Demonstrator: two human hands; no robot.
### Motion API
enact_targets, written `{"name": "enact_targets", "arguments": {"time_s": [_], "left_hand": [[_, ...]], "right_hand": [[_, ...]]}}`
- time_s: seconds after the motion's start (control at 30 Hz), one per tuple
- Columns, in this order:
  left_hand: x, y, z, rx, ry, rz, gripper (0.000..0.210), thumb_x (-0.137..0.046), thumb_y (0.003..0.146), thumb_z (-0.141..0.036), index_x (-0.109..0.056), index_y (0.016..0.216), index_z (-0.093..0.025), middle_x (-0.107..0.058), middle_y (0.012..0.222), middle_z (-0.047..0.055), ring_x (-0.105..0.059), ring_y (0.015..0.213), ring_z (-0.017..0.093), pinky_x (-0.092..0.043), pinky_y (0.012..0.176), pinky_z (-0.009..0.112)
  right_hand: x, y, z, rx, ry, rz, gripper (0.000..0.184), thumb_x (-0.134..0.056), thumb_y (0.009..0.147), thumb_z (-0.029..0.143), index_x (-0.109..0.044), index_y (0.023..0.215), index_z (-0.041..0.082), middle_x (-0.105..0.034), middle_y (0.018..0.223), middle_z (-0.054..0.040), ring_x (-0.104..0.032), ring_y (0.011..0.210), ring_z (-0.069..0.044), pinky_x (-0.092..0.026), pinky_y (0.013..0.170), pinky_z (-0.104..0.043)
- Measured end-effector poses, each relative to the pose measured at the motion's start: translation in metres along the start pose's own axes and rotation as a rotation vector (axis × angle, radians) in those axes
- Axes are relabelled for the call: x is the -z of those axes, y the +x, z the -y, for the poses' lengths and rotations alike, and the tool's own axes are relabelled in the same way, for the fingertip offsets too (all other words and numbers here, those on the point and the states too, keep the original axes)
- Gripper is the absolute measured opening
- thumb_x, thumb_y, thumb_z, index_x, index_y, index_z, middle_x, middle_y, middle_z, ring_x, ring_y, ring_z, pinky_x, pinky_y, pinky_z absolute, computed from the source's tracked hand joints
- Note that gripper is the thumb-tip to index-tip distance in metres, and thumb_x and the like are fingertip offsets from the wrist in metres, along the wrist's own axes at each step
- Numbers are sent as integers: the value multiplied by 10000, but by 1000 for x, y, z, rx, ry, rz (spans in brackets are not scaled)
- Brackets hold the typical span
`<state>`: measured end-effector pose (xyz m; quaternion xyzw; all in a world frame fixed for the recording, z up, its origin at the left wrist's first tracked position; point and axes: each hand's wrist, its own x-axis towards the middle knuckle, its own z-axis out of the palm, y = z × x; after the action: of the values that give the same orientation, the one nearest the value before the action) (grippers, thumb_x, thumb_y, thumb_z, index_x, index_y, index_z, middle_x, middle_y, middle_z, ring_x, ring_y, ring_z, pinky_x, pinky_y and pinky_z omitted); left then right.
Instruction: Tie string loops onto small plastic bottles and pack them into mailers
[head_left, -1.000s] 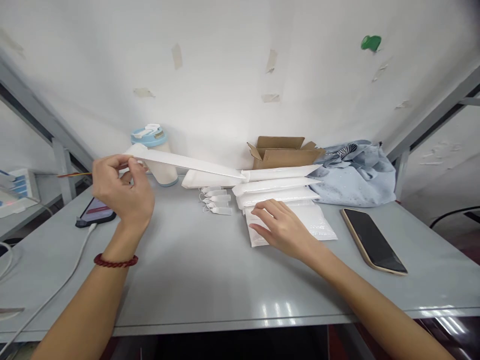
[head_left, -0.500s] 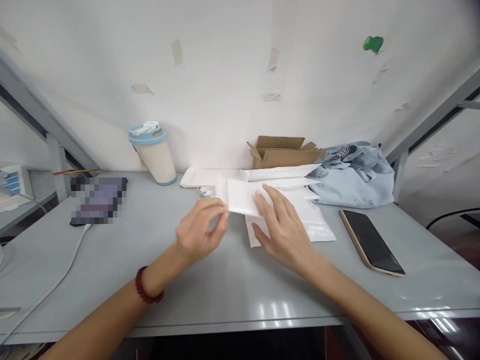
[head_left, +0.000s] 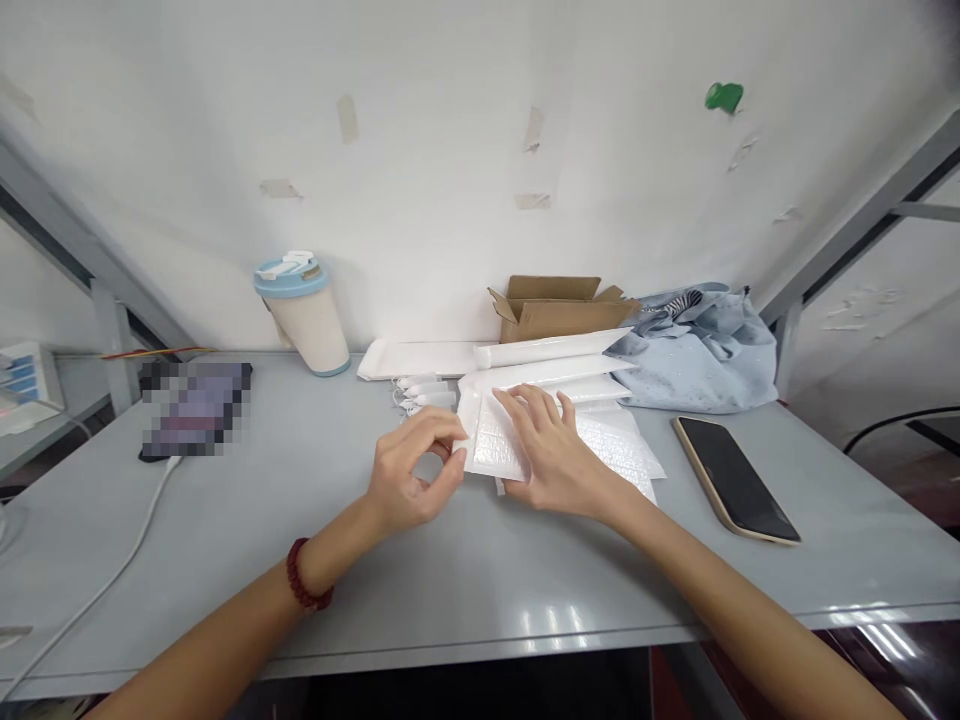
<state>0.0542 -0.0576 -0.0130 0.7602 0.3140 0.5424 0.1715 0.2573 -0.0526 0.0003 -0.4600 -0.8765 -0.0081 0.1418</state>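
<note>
A white bubble mailer (head_left: 499,445) lies tilted over other white mailers, its bumpy side showing. At its left end, my left hand (head_left: 420,468) pinches the flap edge between thumb and fingers. Across the mailer's right part curls my right hand (head_left: 555,452), fingers on top and thumb by the near edge, gripping it. Under and behind the hand are several more white bubble mailers (head_left: 551,370), partly covered. A small bunch of white items with thin loops (head_left: 420,390) rests just behind my left hand; their kind is unclear.
At the back stand a blue-lidded cream cup (head_left: 311,320) and an open cardboard box (head_left: 562,318). A light blue cloth bag (head_left: 705,350) slumps at right. A phone (head_left: 735,480) lies on the right, and a blurred-out device (head_left: 199,410) with a white cable (head_left: 146,520) at left.
The mailer has come down and tilted, its bubbled surface now in sight. My right hand's spread fingers have curled around it. My left hand has shifted slightly right with the flap.
</note>
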Motion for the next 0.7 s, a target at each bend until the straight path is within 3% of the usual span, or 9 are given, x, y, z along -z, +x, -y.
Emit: {"name": "enact_targets", "arguments": {"time_s": [0.13,0.2,0.27,0.33,0.5,0.7], "left_hand": [[-1,8,3,555,-108,-30,328,-621,753,-250,-527,1068,-233,-567,1201,95,-648,820,179,-531,598,290],[1,12,8,779,-276,93,427,-633,744,-267,-514,1151,-216,-589,1213,110,-657,893,212,-539,669,324],[3,15,11,898,-467,279,409,-623,749,-263,-558,1144,-181,-667,1076,102,-664,880,224,-528,737,355],[5,15,13,911,-559,409,319,-617,746,-245,-624,1056,-168,-705,950,70,-664,858,219,-506,780,356],[4,14,9,821,-442,413,114,-653,693,-252,-659,780,-179,-690,802,13,-637,780,204,-486,699,308],[-2,10,10,770,-197,402,263,-580,759,-406,-631,655,-169,-621,610,20,-584,589,186,-440,503,279]], "right_hand": [[-2,1,-2,-8,-7,-9,876,-636,649,352,-259,1402,111,-421,1290,-225,-372,1218,-355,-210,1019,-624],[-4,1,-3,-1,-18,-5,864,-635,652,343,-267,1399,116,-411,1308,-224,-364,1223,-355,-215,1017,-616],[-6,1,-2,14,-28,-8,856,-629,658,330,-260,1403,124,-381,1346,-226,-341,1246,-361,-216,1014,-617],[-6,1,-1,39,-33,-15,858,-628,659,326,-250,1404,130,-336,1390,-231,-299,1277,-375,-221,1010,-620],[-1,0,2,95,-28,-53,882,-651,641,328,-247,1399,126,-368,1342,-225,-330,1233,-372,-230,1006,-599],[-1,-3,6,192,-93,-143,792,-631,684,312,-278,1373,145,-415,1266,-205,-382,1161,-358,-229,986,-581]]}}
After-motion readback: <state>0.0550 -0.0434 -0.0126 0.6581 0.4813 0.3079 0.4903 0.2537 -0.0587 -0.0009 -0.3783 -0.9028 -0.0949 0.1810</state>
